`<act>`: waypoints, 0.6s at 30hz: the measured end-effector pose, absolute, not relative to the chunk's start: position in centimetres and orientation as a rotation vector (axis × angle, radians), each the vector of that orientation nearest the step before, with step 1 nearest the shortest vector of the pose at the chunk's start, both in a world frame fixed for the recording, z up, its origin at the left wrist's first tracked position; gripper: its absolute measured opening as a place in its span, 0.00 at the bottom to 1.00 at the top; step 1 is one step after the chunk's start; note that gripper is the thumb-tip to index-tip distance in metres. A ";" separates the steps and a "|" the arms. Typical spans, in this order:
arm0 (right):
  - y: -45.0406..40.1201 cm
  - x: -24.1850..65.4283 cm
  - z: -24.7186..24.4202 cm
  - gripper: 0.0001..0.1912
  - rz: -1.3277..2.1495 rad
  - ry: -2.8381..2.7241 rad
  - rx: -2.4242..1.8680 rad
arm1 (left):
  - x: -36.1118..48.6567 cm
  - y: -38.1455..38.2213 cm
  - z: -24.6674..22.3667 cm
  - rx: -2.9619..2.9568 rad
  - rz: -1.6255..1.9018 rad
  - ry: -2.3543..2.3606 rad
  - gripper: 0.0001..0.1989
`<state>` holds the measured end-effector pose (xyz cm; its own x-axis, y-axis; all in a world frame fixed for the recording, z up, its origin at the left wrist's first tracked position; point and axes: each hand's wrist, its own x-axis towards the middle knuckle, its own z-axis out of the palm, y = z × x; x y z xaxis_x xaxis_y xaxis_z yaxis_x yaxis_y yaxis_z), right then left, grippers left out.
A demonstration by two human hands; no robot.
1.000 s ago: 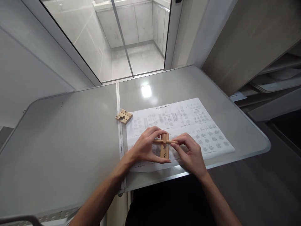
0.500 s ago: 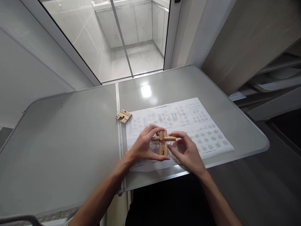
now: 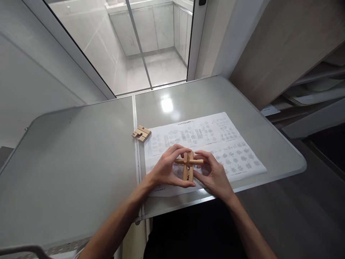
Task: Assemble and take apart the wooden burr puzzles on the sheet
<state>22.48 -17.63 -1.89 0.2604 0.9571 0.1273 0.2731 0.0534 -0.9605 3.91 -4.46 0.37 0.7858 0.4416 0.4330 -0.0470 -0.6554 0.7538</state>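
A wooden burr puzzle (image 3: 188, 174), made of crossed notched sticks with a dark mark on one piece, is held up over the printed sheet (image 3: 242, 158). My left hand (image 3: 167, 167) grips it from the left, with the thumb at its near end and a fingertip at its far end. On the other side, my right hand (image 3: 215, 176) is curled around the right end of the crosswise stick, its thumb against the puzzle's side. The fingers partly hide where the right hand makes contact.
Several loose notched wooden pieces (image 3: 141, 133) lie side by side at the sheet's upper left corner, over the table's seam. The grey folding table (image 3: 81, 154) meets a glazed window (image 3: 161, 64) at the back. Shelves (image 3: 312, 93) stand at the right.
The puzzle has shifted slightly right and toward me, and its crosswise stick tilts a little. My right fingers have closed in on its right side. The loose pieces stay put.
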 end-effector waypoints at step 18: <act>-17.7 23.1 -0.7 0.24 0.681 -1.174 -1.506 | 3.3 -3.9 0.7 2.146 0.727 0.404 0.47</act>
<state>23.14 -17.66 -0.71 0.3540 0.9214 0.1605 0.3185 0.0425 -0.9470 3.31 -3.92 0.66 0.7819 0.5086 0.3605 0.0378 -0.6159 0.7869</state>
